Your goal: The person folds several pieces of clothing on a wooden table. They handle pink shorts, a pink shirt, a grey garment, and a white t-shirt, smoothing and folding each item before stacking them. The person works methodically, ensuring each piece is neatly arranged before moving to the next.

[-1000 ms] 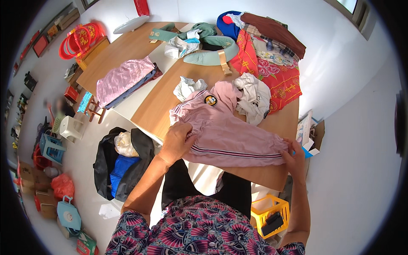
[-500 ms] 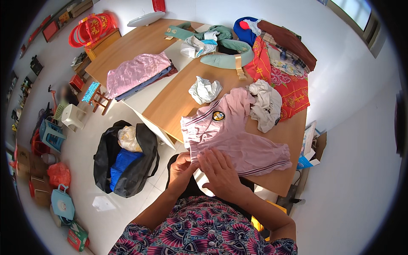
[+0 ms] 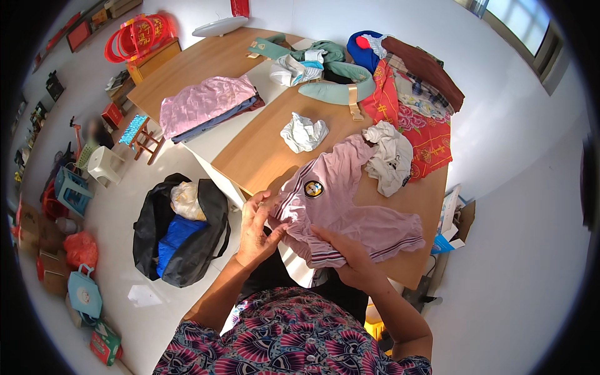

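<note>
Bench of light-brown wood (image 3: 250,153) is standing ahead of the person, its near edge running just under the work. Dusty-pink cloth garment with dark-striped trim (image 3: 337,203) is lying across its near edge, spreading forward and rightward from the hands: its longer stretch is slanting away to a crumpled cream cloth bundle (image 3: 389,159), while a shorter limb is pointing right. Crumpled white cloth ball (image 3: 304,132) is resting beyond the garment, apart from it. Both hands are touching the gathered near end. The left hand (image 3: 256,231) is pinching its left edge; the right hand (image 3: 350,256), nearer the rightward limb, is gripping with thumb uppermost, its other fingers hiding underneath. Round black-and-yellow badge (image 3: 313,189) is facing up ahead, between them.
</note>
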`<state>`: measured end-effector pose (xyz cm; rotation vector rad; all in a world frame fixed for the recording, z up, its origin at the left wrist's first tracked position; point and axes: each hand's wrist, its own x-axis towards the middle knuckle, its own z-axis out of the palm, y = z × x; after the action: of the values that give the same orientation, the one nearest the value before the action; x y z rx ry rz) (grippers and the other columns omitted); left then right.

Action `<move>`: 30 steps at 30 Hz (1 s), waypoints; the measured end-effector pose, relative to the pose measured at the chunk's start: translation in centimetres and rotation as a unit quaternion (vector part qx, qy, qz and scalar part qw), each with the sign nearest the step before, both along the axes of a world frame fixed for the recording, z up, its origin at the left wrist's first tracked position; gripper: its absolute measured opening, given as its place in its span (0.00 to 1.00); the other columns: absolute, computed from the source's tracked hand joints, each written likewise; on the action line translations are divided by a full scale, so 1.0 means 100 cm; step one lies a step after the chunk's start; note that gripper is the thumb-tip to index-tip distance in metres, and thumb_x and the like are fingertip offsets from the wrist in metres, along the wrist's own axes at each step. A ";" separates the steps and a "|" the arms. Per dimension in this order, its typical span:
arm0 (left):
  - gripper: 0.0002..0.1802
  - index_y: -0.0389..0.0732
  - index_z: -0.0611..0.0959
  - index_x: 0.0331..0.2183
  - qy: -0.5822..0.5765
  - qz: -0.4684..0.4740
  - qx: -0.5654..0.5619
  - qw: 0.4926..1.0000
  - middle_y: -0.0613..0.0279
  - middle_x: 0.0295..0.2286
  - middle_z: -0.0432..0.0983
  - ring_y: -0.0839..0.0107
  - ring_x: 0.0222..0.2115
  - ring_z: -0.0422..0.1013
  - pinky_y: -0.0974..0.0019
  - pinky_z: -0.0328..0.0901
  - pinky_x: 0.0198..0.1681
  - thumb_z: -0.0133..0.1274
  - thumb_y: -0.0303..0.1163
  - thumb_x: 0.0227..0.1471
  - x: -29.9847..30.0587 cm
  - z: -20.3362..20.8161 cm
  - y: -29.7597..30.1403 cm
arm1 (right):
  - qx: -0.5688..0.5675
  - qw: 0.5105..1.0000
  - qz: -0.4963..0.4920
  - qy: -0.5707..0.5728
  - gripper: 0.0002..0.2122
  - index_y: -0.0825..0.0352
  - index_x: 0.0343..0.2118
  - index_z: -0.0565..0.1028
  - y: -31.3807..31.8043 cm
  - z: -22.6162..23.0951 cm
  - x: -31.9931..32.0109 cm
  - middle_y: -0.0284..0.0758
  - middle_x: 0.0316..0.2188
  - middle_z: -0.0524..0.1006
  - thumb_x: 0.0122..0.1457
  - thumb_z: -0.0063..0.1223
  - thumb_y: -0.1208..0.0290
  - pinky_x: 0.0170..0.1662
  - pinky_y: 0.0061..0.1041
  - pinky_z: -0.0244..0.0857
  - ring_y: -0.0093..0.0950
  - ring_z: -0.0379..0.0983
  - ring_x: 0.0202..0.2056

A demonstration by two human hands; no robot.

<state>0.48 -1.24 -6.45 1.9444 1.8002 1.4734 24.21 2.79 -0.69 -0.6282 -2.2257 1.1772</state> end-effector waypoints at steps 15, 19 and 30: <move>0.31 0.37 0.75 0.49 -0.055 -0.329 0.001 0.943 0.44 0.52 0.69 0.47 0.56 0.63 0.50 0.57 0.59 0.69 0.30 0.42 0.036 0.027 -0.012 | -0.123 0.984 -0.058 0.116 0.18 0.73 0.56 0.69 -0.010 0.063 0.054 0.35 0.46 0.77 0.62 0.43 0.81 0.52 0.20 0.63 0.21 0.73 0.47; 0.19 0.30 0.72 0.48 -0.291 -0.311 -0.014 0.905 0.57 0.40 0.76 0.73 0.40 0.73 0.71 0.65 0.46 0.53 0.20 0.54 0.002 0.110 -0.016 | 0.076 0.989 -0.094 0.080 0.23 0.73 0.54 0.71 0.011 0.133 0.061 0.35 0.42 0.78 0.53 0.41 0.85 0.48 0.18 0.66 0.20 0.74 0.43; 0.09 0.35 0.82 0.31 -0.062 -0.170 -0.037 0.983 0.72 0.25 0.71 0.83 0.26 0.63 0.76 0.60 0.31 0.56 0.33 0.55 -0.046 0.283 0.122 | 0.169 0.975 -0.112 0.095 0.18 0.72 0.46 0.77 0.166 0.225 0.037 0.31 0.38 0.80 0.53 0.43 0.87 0.42 0.16 0.66 0.15 0.71 0.36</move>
<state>-4.13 10.98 21.87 1.9554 1.3668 1.3578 27.88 19.39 21.84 -0.5799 -2.0649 0.6938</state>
